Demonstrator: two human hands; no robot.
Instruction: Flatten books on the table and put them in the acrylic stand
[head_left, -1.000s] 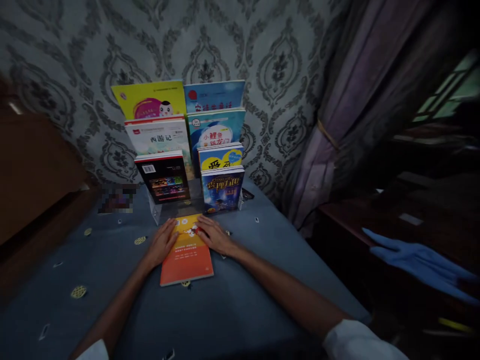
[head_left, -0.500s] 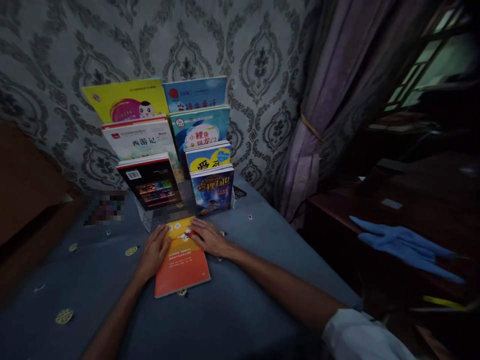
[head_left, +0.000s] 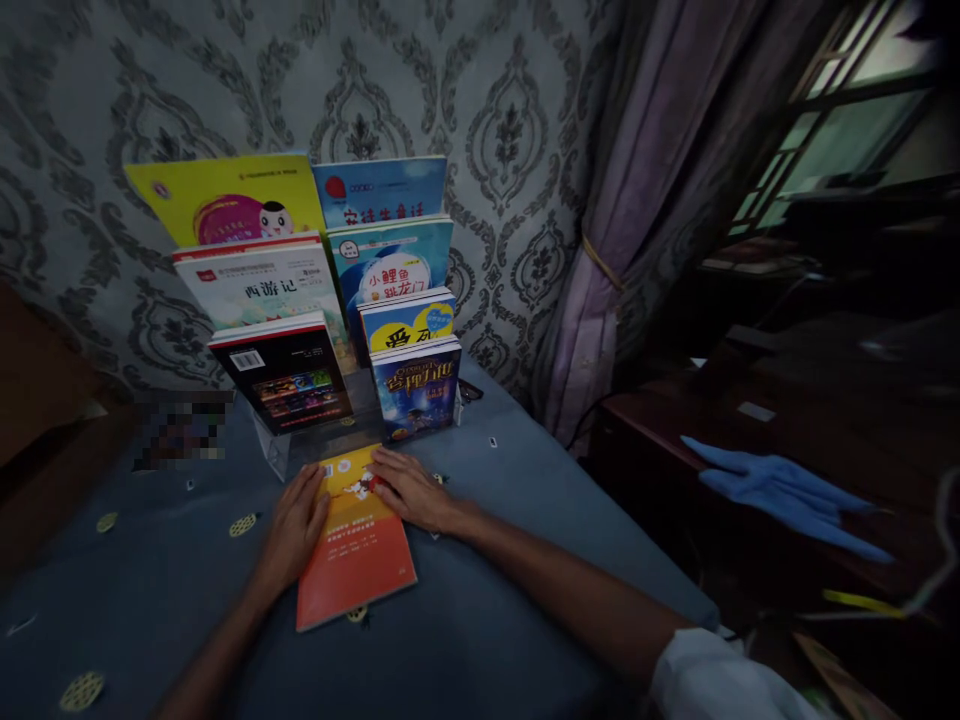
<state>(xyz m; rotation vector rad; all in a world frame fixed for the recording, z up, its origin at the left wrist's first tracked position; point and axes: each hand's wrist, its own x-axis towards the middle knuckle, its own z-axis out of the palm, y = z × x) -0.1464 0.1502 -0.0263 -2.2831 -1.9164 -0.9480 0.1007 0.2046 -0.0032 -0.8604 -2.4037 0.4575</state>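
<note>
A yellow and orange book (head_left: 356,560) lies on the blue tablecloth, its top edge towards an upright stand of books. My left hand (head_left: 294,525) rests along its left edge, fingers stretched forward near the top corner. Across the upper right edge lies my right hand (head_left: 411,488), its fingers flat and reaching onto the cover. The clear stand (head_left: 271,450) behind holds books in two columns. In front are a black book (head_left: 296,390) at left and a dark blue book (head_left: 418,395) at right. Behind these stand a white book (head_left: 266,290), a yellow book (head_left: 232,195) and several blue ones.
The blue tablecloth (head_left: 525,560) has a pineapple pattern. Patterned wallpaper (head_left: 517,120) and a tied purple curtain (head_left: 592,280) rise behind. A blue glove (head_left: 787,490) lies on a dark red surface at right. A brown box-like shape (head_left: 37,370) stands at far left.
The view has shifted slightly, so the table items appear lower and further left. Both hands keep their places on the yellow and orange book.
</note>
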